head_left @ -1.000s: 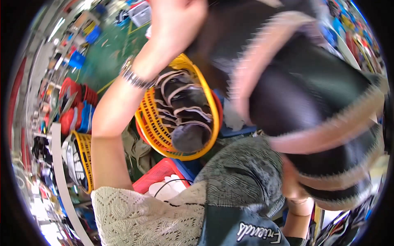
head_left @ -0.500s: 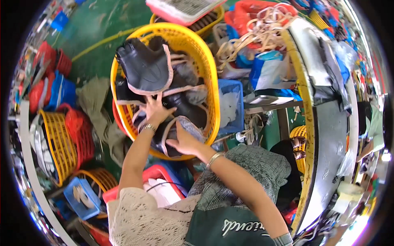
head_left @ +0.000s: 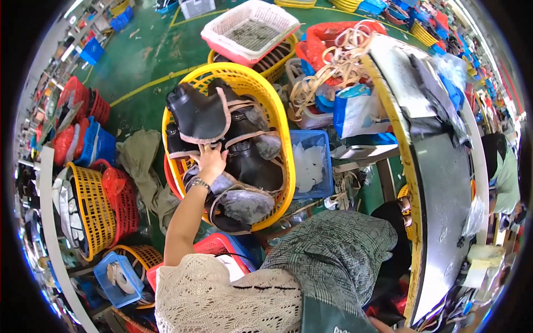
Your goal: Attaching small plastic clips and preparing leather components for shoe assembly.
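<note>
A yellow plastic basket (head_left: 288, 139) holds several black leather shoe uppers with pale pink stitched edges and grey fuzzy lining. My left hand (head_left: 211, 163) reaches into it, fingers spread, the tips touching the lower edge of the top black upper (head_left: 201, 115). Beneath and right of that hand lies another black upper (head_left: 255, 166). Closer to me, an upper with its grey fuzzy lining (head_left: 246, 205) turned up rests against the rim. Only a sliver of my right hand (head_left: 383, 326) shows at the lower edge, by the dark apron; its fingers are mostly out of view.
A blue crate (head_left: 327, 166) with white pieces stands right of the basket; a pink-white tray (head_left: 207, 39) sits behind. A yellow-edged workbench (head_left: 416, 183) runs along my right. More baskets (head_left: 100, 213) crowd the left. A red bin (head_left: 208, 244) stands close to me.
My right hand has let go of the near fuzzy-lined upper and moved out of the basket to the lower right. My left hand stays among the uppers. The view has shifted.
</note>
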